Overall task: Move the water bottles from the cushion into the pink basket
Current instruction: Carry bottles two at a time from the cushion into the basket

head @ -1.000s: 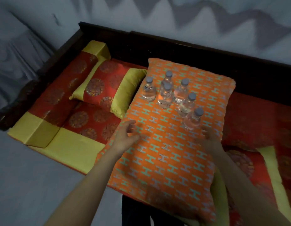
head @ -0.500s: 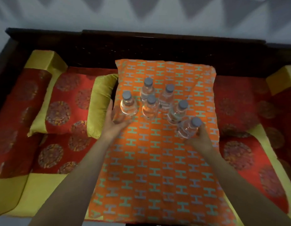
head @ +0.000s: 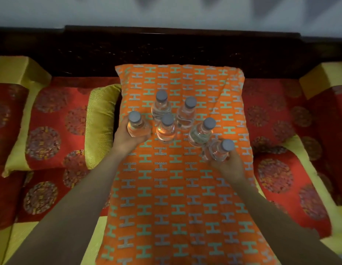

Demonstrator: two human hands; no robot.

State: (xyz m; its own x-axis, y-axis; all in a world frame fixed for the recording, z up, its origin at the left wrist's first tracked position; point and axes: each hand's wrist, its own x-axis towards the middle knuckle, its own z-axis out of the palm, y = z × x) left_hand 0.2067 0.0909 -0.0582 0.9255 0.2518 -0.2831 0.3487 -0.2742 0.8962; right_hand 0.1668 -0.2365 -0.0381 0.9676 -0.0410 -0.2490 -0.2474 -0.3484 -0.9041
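Observation:
Several clear water bottles with grey caps stand on an orange cushion (head: 176,188) patterned with teal H shapes. My left hand (head: 126,139) is wrapped around the leftmost bottle (head: 136,126) from below. My right hand (head: 228,166) grips the nearest right bottle (head: 219,151), which tilts. Between them stand a middle bottle (head: 166,130), a tilted bottle (head: 201,131) and two at the back (head: 160,107) (head: 187,112). No pink basket is in view.
The cushion lies on a red and gold sofa seat (head: 281,178) with a dark wooden back (head: 166,46). A red and yellow pillow (head: 57,127) lies to the left. Yellow bolsters (head: 19,71) (head: 325,77) sit at both ends.
The view has swung to face the sofa squarely. Both hands moved forward from the bare cushion onto the bottles; left closed on the leftmost bottle, right on the nearest right one.

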